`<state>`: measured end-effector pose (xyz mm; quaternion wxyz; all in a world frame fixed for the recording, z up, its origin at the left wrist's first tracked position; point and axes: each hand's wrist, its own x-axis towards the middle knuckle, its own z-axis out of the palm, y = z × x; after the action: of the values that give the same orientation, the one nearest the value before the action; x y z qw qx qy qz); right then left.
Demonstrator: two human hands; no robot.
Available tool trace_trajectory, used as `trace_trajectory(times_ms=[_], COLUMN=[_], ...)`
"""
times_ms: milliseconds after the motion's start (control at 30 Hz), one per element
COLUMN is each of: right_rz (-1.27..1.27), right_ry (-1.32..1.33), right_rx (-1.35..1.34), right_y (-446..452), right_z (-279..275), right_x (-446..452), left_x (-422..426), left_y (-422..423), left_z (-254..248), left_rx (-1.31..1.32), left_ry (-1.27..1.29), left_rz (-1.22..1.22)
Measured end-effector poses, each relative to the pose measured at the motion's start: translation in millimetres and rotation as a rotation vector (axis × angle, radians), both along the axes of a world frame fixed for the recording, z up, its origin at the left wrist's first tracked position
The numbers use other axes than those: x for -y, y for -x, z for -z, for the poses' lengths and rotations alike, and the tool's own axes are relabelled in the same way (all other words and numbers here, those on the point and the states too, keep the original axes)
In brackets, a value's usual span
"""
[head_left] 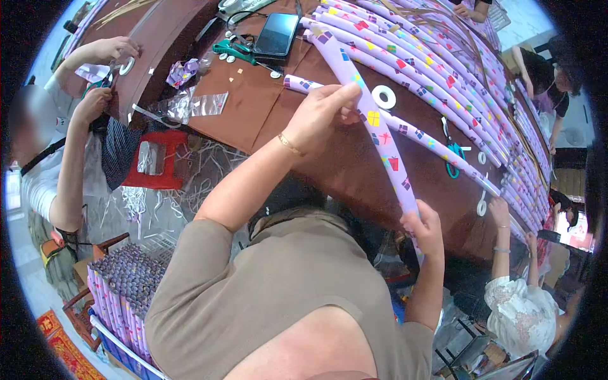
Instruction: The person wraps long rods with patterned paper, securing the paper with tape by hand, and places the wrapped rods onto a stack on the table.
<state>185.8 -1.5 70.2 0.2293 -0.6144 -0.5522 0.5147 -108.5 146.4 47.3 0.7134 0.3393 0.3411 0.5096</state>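
A long lilac tube (pixel 382 136) with coloured gift-box prints slants across the middle of the view. My left hand (pixel 329 114) is wrapped round its upper part, thumb on top. Lower down, near the table's front edge, my right hand (pixel 424 229) grips the same tube. Beneath it, a second printed tube (pixel 437 147) lies across the brown table (pixel 253 117). A roll of white tape (pixel 384 97) rests beside the held tube, to its right. Farther right lie teal-handled scissors (pixel 453 159).
Many printed tubes (pixel 411 63) are piled at the back right. A black phone (pixel 276 35) and green-handled scissors (pixel 233 49) lie at the back. A co-worker (pixel 69 126) holds scissors at left; another's hands (pixel 500 212) touch tubes at right. A crate (pixel 120 345) holds upright tubes.
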Motion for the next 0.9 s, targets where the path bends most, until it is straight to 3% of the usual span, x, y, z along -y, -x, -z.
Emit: trace_trajectory(times_ms=[267, 400, 467, 900], right_rz=[0.0, 0.0, -0.012, 0.02], right_ry=[0.091, 0.075, 0.079, 0.104], right_rx=[-0.09, -0.065, -0.054, -0.035], right_y=[-4.2, -0.9, -3.9, -0.7], right_z=[9.0, 4.6, 7.5, 6.5], right_x=[3.7, 4.2, 5.0, 6.8], left_x=[5.2, 2.0, 1.9, 1.4], left_y=[-0.9, 3.5, 6.7, 6.6], left_z=[-1.5, -2.9, -13.6, 2.0], left_rx=[-0.106, -0.128, -0.285, -0.158], left_ry=[-0.114, -0.032, -0.069, -0.123], left_rz=[0.093, 0.059, 0.069, 0.089])
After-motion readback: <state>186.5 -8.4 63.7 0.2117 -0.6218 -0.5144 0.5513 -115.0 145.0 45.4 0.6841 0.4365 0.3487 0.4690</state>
